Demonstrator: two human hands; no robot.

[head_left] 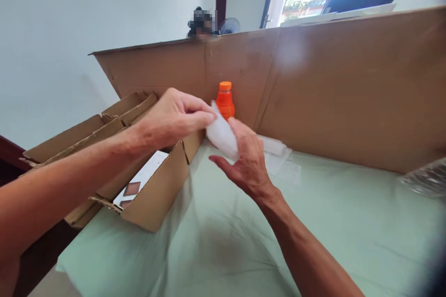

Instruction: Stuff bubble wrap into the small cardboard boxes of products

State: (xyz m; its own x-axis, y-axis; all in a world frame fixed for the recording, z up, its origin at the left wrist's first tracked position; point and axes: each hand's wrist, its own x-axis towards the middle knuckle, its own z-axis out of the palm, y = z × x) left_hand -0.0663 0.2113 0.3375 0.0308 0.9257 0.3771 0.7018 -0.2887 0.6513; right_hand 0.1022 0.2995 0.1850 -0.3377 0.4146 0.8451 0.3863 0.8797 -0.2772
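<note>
My left hand [177, 116] is closed, thumb and forefinger pinching the upper edge of a whitish translucent plastic bag [222, 137]. The bag is folded or crumpled and slightly blurred. Against its lower right side rests my right hand [247, 153], thumb stretched out below and apart from the fingers. Just behind the bag stands an upright orange bottle [225, 100] with an orange cap, its lower part hidden. More clear plastic bags [277, 151] lie flat on the cloth-covered table beyond my right hand.
Open cardboard boxes [156, 199] stand at the left under my forearm; the nearest contains a white item [146, 178] with brown squares. A tall cardboard panel [348, 88] closes off the back. Clear plastic [427, 177] lies far right. A person's head [202, 23] shows above the panel.
</note>
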